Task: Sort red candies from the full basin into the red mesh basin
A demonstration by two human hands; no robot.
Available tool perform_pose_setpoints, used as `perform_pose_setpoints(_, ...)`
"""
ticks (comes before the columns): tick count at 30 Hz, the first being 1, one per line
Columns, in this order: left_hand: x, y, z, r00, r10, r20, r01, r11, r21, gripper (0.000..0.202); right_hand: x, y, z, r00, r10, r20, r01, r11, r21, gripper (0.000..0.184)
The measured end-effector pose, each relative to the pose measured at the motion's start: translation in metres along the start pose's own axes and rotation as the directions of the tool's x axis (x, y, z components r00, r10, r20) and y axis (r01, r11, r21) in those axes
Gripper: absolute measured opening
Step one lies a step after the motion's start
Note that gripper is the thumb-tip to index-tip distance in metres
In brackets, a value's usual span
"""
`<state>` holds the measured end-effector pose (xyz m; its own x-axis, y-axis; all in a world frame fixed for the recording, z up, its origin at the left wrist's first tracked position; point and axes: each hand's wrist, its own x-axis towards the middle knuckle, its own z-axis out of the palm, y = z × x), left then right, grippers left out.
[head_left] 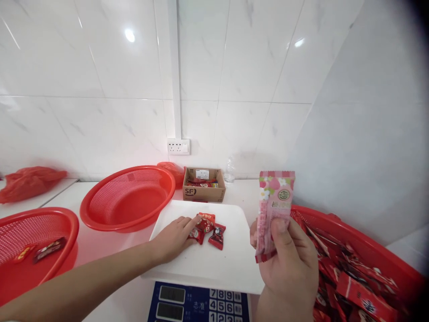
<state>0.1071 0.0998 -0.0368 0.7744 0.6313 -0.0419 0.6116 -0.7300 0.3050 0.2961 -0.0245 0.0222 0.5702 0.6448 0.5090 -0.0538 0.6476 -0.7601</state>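
My right hand [288, 264] holds up a pink wrapped snack bar [276, 199] with a flower print, pinched between thumb and fingers. It is upright, above the right side of the white scale tray [214, 268]. My left hand [176, 237] lies on the tray with fingers stretched out, the fingertips touching a small pile of red wrapped candies [204, 225]. Part of that pile is hidden under the fingers. A separate dark red candy [217, 236] lies just right of it. Below the tray is the scale's blue keypad panel [199, 306]; its display digits are too faint to read.
A red basket [362, 237] full of red-wrapped snacks stands at the right. To the left are a red basket [127, 197] and another red basket [63, 223] with two packets. A cardboard box [204, 193] and a clear plastic bottle [229, 169] stand by the wall.
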Motion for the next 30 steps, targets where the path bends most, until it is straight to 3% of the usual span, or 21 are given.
perform_pose_setpoints(7,-0.013,-0.006,0.003,0.998,-0.013,-0.061,0.015,1.0,0.02,0.04,-0.002,-0.008,0.012,0.998,0.019,-0.056,-0.017,0.999,0.028,0.035)
perform_pose_setpoints(13,-0.028,-0.021,-0.02,0.979,-0.039,-0.199,0.03,0.998,-0.047,0.039,-0.002,-0.008,0.011,0.999,0.013,-0.042,-0.012,1.0,0.026,0.033)
perform_pose_setpoints(15,-0.03,-0.029,-0.035,0.947,-0.125,-0.294,0.102,0.99,-0.093,0.039,-0.001,-0.007,0.009,0.999,0.0,-0.035,0.001,1.0,0.023,0.032)
perform_pose_setpoints(20,-0.034,-0.053,-0.07,0.784,-0.359,-0.506,0.335,0.931,-0.142,0.033,-0.002,-0.007,0.009,1.0,-0.018,-0.006,0.018,0.999,0.028,0.032)
perform_pose_setpoints(26,-0.042,-0.079,-0.093,0.688,-0.502,-0.524,0.504,0.85,-0.153,0.037,-0.005,-0.008,0.012,0.996,0.044,-0.082,-0.042,0.999,0.034,0.033)
perform_pose_setpoints(30,-0.045,-0.092,-0.097,0.669,-0.547,-0.503,0.559,0.817,-0.145,0.046,-0.005,-0.007,0.012,0.994,0.061,-0.092,-0.058,0.998,0.031,0.033)
